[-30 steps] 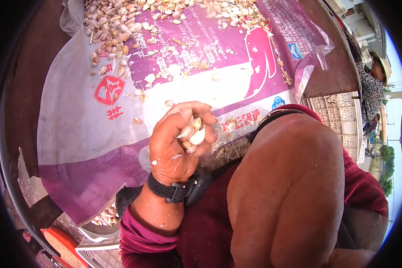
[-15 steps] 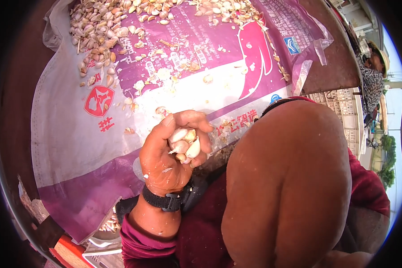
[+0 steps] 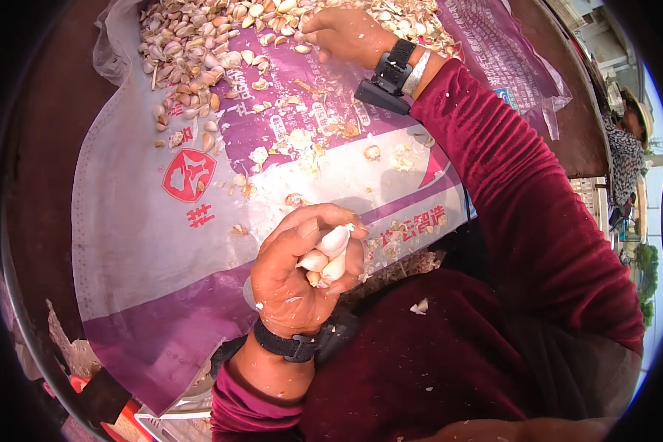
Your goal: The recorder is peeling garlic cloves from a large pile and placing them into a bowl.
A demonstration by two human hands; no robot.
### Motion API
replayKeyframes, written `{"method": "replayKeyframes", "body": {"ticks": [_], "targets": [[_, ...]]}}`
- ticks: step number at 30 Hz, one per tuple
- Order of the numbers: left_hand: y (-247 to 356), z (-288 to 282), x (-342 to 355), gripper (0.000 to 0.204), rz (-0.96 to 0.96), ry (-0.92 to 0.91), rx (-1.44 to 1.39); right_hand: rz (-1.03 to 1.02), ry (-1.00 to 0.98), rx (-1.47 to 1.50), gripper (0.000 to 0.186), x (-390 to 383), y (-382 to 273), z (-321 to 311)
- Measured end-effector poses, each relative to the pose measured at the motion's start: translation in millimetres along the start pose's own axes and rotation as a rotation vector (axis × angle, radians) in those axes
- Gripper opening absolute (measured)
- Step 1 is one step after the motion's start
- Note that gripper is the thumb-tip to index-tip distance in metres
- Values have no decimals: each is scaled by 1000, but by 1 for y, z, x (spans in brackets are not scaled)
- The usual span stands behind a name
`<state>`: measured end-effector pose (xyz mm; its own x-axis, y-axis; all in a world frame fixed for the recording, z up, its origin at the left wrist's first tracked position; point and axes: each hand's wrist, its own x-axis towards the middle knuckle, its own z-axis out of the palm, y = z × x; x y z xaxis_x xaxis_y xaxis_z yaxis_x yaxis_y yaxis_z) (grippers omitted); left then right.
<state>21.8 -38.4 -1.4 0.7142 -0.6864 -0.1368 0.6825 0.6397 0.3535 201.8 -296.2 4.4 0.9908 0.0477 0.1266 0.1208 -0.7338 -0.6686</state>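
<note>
My left hand (image 3: 306, 269) is cupped around several pale garlic cloves (image 3: 334, 241), low over the front of a white and purple plastic sack (image 3: 140, 243). My right hand (image 3: 350, 38) reaches to the back of the sack, fingers curved and apart at the edge of a large heap of unpeeled cloves (image 3: 199, 44); nothing shows in its fingers, though their tips are partly against the cloves. Loose skins and a few stray cloves (image 3: 372, 152) lie across the sack. Both wrists wear black straps below maroon sleeves.
The sack lies on a dark brown tabletop (image 3: 44, 184) with a curved metal rim. Below at the lower left are an orange-red container (image 3: 121, 423) and a white crate (image 3: 177, 423). At the far right a person (image 3: 626, 147) in a hat and patterned top is near stacked pale crates (image 3: 588, 199).
My right hand, earlier large and close to the camera at the lower right, now stretches forward to the clove heap. My left hand still holds cloves and sits slightly farther right in view.
</note>
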Motion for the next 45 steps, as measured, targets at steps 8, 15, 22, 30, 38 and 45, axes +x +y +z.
{"method": "replayKeyframes", "body": {"ticks": [8, 15, 22, 30, 38, 45], "targets": [[-1, 3, -3, 39, -32, 89, 65, -52, -72, -624, 25, 52, 27, 29], [-2, 7, -5, 37, -44, 92, 92, 283, -200, 458, 33, -7, 14, 9], [-5, 6, -4, 34, -57, 125, 125, 255, -342, 1068, 37, -75, -16, 15], [-4, 4, -3, 39, -104, 233, 55, 155, -507, 1291, 30, -120, -63, 15], [0, 7, -3, 41, -99, 257, -53, 61, -420, 694, 17, -128, -103, -4], [-2, 1, -1, 35, -118, 62, -47, -143, -98, -177, 20, -33, -21, 25]]}}
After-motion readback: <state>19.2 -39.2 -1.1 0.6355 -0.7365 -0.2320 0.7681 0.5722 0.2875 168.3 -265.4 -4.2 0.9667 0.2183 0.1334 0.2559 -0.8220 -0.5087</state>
